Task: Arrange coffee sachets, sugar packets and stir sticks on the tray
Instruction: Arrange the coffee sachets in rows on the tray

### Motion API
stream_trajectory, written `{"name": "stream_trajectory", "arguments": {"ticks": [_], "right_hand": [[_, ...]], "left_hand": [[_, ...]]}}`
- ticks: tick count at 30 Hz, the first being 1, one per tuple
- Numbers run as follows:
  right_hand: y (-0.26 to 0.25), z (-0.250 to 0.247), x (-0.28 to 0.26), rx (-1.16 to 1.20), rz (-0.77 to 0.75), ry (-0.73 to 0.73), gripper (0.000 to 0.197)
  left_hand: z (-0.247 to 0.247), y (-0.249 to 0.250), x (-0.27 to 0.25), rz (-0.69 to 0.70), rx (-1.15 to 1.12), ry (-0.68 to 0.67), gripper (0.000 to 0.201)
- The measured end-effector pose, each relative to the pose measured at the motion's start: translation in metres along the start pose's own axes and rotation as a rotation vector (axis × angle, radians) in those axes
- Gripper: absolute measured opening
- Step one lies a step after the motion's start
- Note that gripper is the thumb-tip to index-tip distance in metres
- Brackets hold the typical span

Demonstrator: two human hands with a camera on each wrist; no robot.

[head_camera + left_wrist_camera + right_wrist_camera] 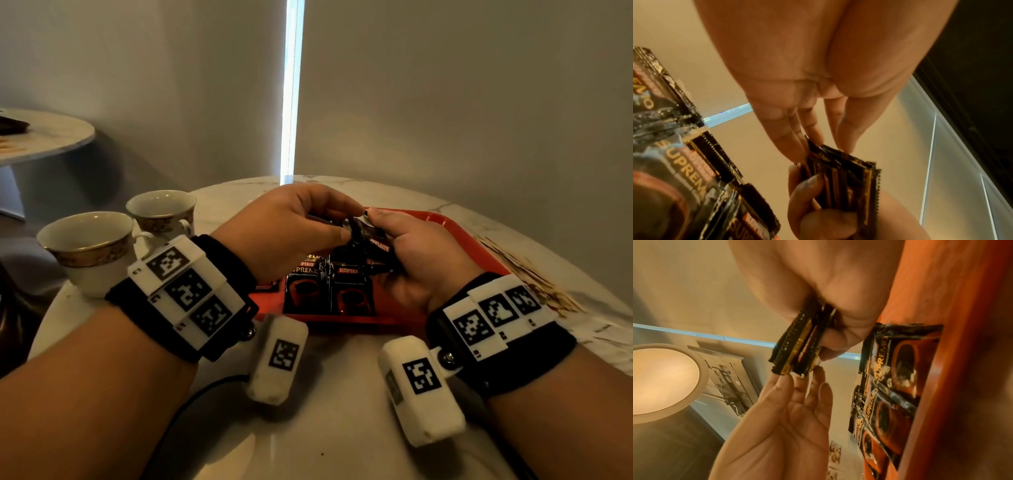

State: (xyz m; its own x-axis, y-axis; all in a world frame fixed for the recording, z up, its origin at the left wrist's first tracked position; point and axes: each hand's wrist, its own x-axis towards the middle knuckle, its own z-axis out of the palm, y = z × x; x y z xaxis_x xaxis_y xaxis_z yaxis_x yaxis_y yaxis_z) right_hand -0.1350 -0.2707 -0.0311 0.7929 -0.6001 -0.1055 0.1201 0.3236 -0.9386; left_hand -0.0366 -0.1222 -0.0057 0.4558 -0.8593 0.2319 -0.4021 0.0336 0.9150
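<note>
Marble counter (329,394) under a plain wall, and both hands are working right above the red tray (462,236). Start at the grip: the right hand (414,260) has its fingers and thumb curled round a stack of coffee sachets (368,236), black packets pressed edge to edge, held clear of the tray floor. The right wrist view shows that stack end-on, serrated ends poking out past the thumb. Over comes the left hand (291,226), fingers fairly straight, tips on the near end of the stack; the left wrist view has its fingertips (797,155) on the top edges of the packets, thumb on the far side, as if peeling one off. I can't tell whether one packet is really pinched free yet.

Moving outward: three laid sachets (329,287) already sit flat on the tray just below the hands, side by side, long axes running away from the person, printed cups toward the near rim. The held stack hangs just above and beyond that row, so the next packet looks set to come down beside it, and the left hand is the nearer one to do the placing. Two gold-rimmed teacups (113,243) stand on the counter to the left, well clear of the tray. No sugar packets or stir sticks that I can make out.
</note>
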Motion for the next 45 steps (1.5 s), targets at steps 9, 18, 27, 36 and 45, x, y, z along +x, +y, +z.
{"name": "stream_trajectory", "arguments": {"ticks": [9,18,27,36,45], "right_hand": [[-0.002,0.006,-0.007,0.026,-0.05,-0.001,0.025],[-0.003,0.02,-0.023,0.004,-0.135,-0.079,0.021],[-0.008,0.019,-0.027,-0.261,-0.362,-0.13,0.017],[-0.021,0.004,-0.039,-0.617,-0.523,-0.346,0.046],[-0.02,0.008,-0.031,-0.404,-0.41,-0.258,0.067]], "left_hand": [[0.011,-0.007,0.01,-0.238,-0.444,0.179,0.018],[0.011,-0.002,0.003,-0.344,-0.628,-0.095,0.024],[0.01,0.003,0.0,-0.305,-0.701,-0.076,0.061],[0.007,0.0,0.0,-0.281,-0.756,-0.116,0.054],[-0.001,-0.007,0.007,-0.282,-0.697,0.018,0.044]]}}
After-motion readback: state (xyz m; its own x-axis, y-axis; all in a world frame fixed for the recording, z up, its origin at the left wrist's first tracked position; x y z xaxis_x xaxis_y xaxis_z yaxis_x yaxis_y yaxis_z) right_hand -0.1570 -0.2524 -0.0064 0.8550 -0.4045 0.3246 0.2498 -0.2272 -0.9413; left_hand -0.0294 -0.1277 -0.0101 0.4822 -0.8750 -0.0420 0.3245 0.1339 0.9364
